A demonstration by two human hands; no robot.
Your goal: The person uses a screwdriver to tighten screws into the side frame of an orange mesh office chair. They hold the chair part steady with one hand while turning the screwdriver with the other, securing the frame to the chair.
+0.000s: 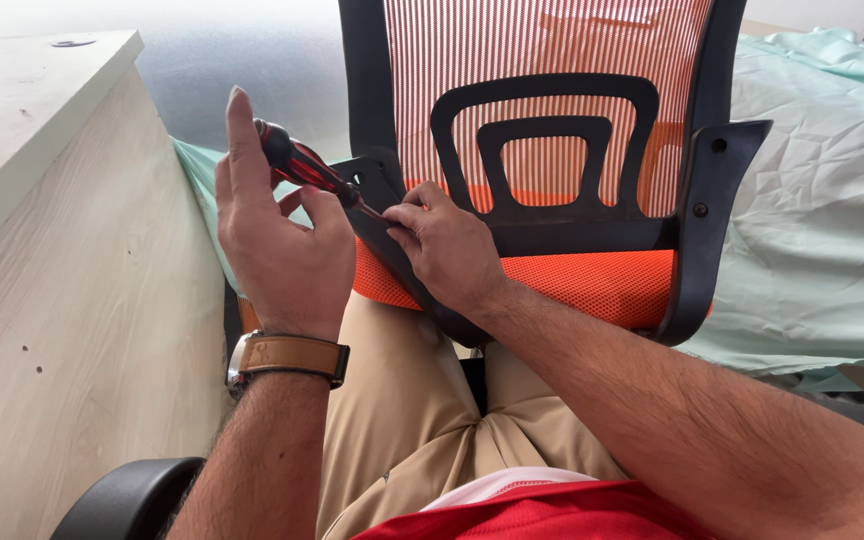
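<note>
A seated person in tan trousers [402, 420] and a red shirt [542, 515] works with a chair part across the lap. Nearest, at the lower left, sits a rounded black armrest [127, 495].

The left hand [277, 235] is raised at the left, a watch with a brown leather strap [287, 355] on its wrist. Its index finger points straight up, loose and extended, while the thumb and remaining fingers curl around the handle of a red and black screwdriver [302, 165]. The tool slants down to the right, its tip hidden where the two hands meet.

The right hand [447, 245] lies just right of it, fingers bent and pinched at the screwdriver's tip, resting against the black plastic frame [712, 200] of an office chair backrest. Whether it holds a screw there cannot be told.

The backrest stands upright against the knees, with orange mesh [592, 280] low down, pale red mesh [512, 45] above, and a black looped lumbar support [542, 150] in the middle.

On the left, a pale wooden desk [62, 230] runs away into the distance. Far right, behind the backrest, lies a crumpled pale green sheet [822, 200].
</note>
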